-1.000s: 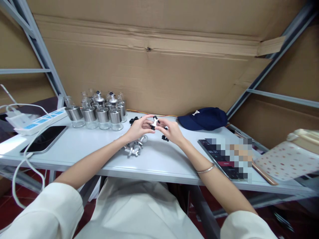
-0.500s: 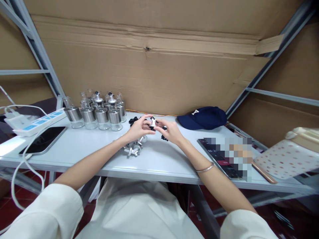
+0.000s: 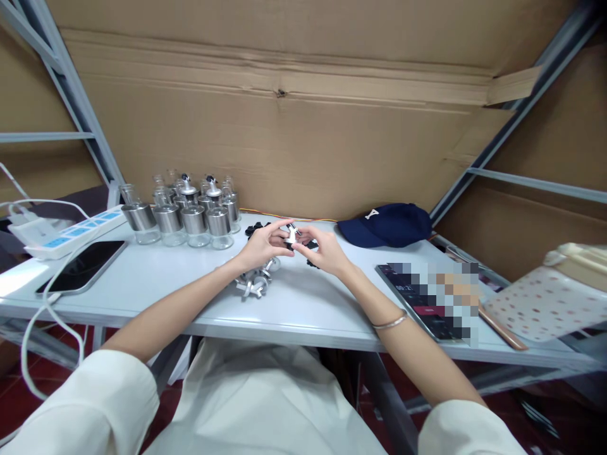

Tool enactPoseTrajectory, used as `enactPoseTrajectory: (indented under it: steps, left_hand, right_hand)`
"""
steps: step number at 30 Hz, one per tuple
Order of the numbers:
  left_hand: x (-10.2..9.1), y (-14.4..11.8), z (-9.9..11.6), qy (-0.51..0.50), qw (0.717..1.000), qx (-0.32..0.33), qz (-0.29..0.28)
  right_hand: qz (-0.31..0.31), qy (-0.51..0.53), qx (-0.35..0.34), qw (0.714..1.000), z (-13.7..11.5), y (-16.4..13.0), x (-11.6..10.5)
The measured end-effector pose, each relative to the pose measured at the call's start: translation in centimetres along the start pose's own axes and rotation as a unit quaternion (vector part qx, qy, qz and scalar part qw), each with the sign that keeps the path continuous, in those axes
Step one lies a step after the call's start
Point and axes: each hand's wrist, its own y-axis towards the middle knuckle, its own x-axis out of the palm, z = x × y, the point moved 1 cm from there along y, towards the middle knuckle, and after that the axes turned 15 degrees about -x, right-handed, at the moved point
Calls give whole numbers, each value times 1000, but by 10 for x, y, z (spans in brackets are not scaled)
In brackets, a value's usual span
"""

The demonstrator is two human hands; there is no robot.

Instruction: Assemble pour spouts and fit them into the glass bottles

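Little has shifted since the earlier frames: the small spout cap (image 3: 290,235) has been turned slightly between the fingertips and tipped a touch toward the left of the frame, while both forearms are kept where they were. At centre frame, just above the desk (image 3: 156,278), the cap is pinched from two sides, the left hand (image 3: 260,245) closing thumb and forefinger on its silver end and the right hand (image 3: 323,250) pressing fingertips against its dark end. Such a two-sided grip is judged to suit a small piece that is being fitted or twisted, since neither end can be steadied alone; the other fingers are curled clear.

Directly below the left wrist a small heap of silver caps (image 3: 255,283) is laid within easy reach, and loose black plugs (image 3: 257,229) are scattered just behind and beside the hands. Further toward the upper left, a cluster of glass bottles (image 3: 190,215) with metal collars is stood upright in rows, well apart from the hands. A phone (image 3: 84,265) with its cable and a power strip (image 3: 71,232) are set at the left edge. To the right, a navy cap (image 3: 386,225), a blurred dark device (image 3: 429,297) and a dotted pouch (image 3: 545,303) are found. Nothing is placed between the hands and the heap; a cardboard wall (image 3: 303,126) closes off the back.
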Motion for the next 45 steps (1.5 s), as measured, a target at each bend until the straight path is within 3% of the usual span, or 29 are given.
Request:
enactPoseTrajectory:
  steps: [8, 23, 32, 37, 40, 43, 45]
  left_hand:
    - [2, 1, -1, 5, 1000, 30, 2]
    - [-3, 1, -4, 10, 1000, 29, 1]
    - [-9, 4, -4, 142, 986, 77, 26]
    - [-9, 3, 0, 237, 958, 152, 50]
    - [-13, 0, 13, 325, 918, 207, 90]
    - [-32, -7, 36, 405, 849, 266, 211]
    - [-55, -14, 52, 387, 799, 287, 358]
  right_hand:
    - [20, 0, 14, 1000, 0, 2, 0]
    - [1, 2, 24, 1000, 3, -1, 1]
    - [-10, -13, 10, 1000, 0, 1, -1]
    - [-3, -20, 4, 1000, 0, 2, 1]
    - [24, -34, -15, 999, 0, 2, 1]
    - [68, -53, -29, 996, 0, 2, 0]
    - [95, -59, -33, 993, 0, 2, 0]
